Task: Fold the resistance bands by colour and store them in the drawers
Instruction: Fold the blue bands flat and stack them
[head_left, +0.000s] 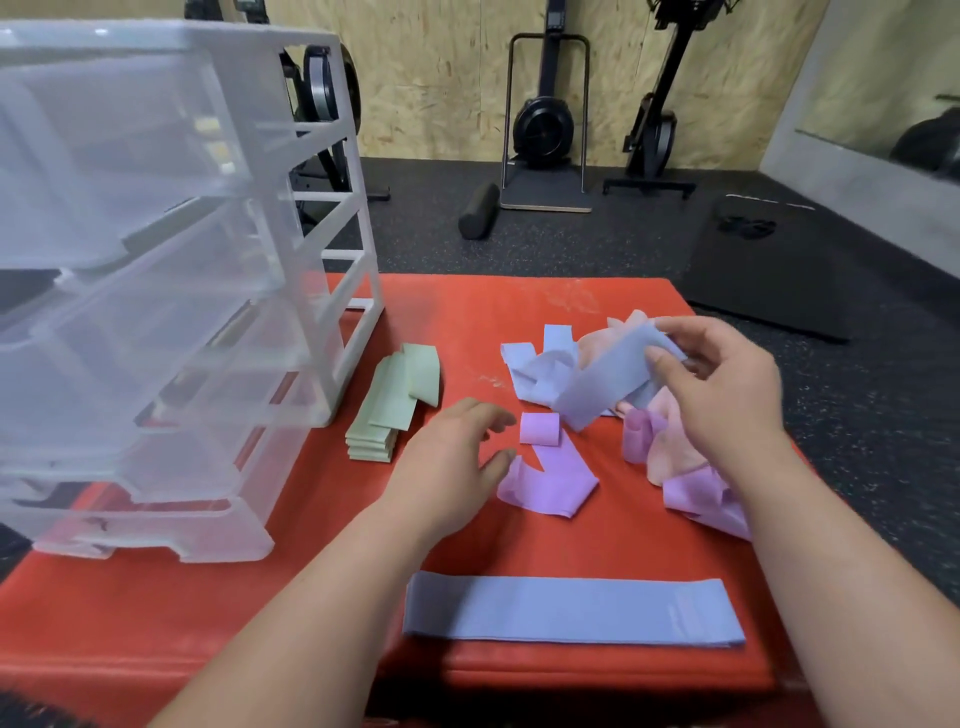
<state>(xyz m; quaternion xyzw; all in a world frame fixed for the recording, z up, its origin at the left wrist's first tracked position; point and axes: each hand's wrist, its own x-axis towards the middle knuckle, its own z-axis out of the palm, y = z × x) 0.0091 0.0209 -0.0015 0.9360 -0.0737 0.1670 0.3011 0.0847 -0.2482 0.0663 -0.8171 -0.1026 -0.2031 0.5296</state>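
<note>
Now the thumb and fingers of my right hand (722, 384) pinch the upper end of a blue-grey fabric resistance band (608, 384), lifted over the mixed pile of blue, pink and lilac bands (675, 457) on the red padded mat (519, 306). Its long axis slants down-left, with the free end pointing at the mat. My left hand (452, 452) is open and holds nothing. I judge the blue sorting is in hand; next, the left hand must catch the low end for folding.

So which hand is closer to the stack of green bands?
The left. The left hand hovers just right of the green stack, not touching it. The right hand is much farther right, pinching a blue band above the mixed pile.
</note>
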